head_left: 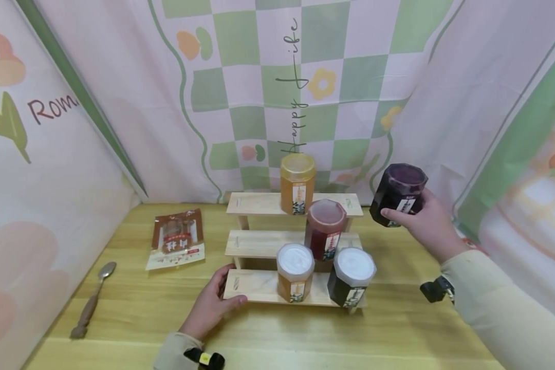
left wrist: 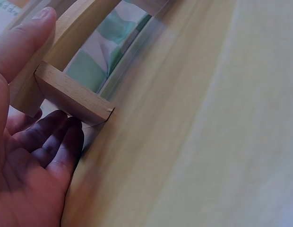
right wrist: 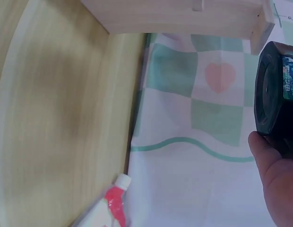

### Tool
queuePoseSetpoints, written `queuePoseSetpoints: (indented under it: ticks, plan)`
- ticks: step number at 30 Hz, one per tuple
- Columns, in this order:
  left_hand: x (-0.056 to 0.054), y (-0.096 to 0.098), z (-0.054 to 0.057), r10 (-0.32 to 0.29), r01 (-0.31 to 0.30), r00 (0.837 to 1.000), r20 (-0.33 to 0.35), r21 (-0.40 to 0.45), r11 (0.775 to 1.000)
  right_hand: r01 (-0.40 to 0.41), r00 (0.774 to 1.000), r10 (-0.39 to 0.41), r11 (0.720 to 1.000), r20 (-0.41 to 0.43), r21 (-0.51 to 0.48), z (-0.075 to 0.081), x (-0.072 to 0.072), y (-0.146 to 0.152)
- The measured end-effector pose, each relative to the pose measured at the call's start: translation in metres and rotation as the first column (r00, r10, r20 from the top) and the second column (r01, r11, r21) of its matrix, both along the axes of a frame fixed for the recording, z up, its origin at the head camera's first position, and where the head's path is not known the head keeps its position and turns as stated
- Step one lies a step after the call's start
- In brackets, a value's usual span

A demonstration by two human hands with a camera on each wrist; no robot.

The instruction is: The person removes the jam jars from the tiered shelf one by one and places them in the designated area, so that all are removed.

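A checked cloth (head_left: 233, 36) hangs behind the wooden counter (head_left: 398, 318), on which stands a three-tiered wooden rack (head_left: 254, 243). The left hand (head_left: 211, 304) grips the lowest tier's left end, thumb over the front edge and fingers curled in behind it. The right hand (head_left: 427, 224) holds a dark purple jar (head_left: 395, 191) clear of the counter, just right of the top tier; its thumb presses the near side, while the remaining fingers are largely hidden behind the glass. Four more jars stand on the rack: a yellow jar (head_left: 298, 187) on top, a red jar (head_left: 325, 230) in the middle, and a white-topped amber jar (head_left: 296, 271) and a white-topped dark jar (head_left: 351, 272) below. The step in hand seems to be moving the purple jar to or from the rack while the left hand steadies it; the next move calls for keeping it upright and clear of its neighbours. Off to the left lie a brown packet (head_left: 177, 239) and, smallest, a spoon (head_left: 90, 305).
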State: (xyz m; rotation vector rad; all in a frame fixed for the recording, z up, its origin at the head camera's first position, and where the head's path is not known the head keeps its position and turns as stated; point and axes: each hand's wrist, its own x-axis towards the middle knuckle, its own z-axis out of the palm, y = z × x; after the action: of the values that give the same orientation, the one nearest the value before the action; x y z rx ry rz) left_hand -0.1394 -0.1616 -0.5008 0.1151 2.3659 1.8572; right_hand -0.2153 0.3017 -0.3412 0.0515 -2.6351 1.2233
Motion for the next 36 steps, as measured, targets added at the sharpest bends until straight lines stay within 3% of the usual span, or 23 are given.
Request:
queuePoseSetpoints:
  ticks: [20,31,36]
  plan:
    - [0.002,0.001,-0.001,0.011,-0.011,1.0,0.01,0.02,1.0,0.003,1.0,-0.003,0.999,0.002,0.037,-0.036,0.003,0.015]
    - [0.001,0.0,-0.002,0.01,-0.01,1.0,0.004,0.007,1.0,0.016,0.996,-0.016,1.0,0.092,-0.001,-0.062,0.002,0.026]
    - [0.001,0.0,-0.001,0.005,-0.005,1.0,-0.001,-0.001,1.0,0.018,0.996,-0.019,1.0,0.086,0.011,-0.073,0.003,0.031]
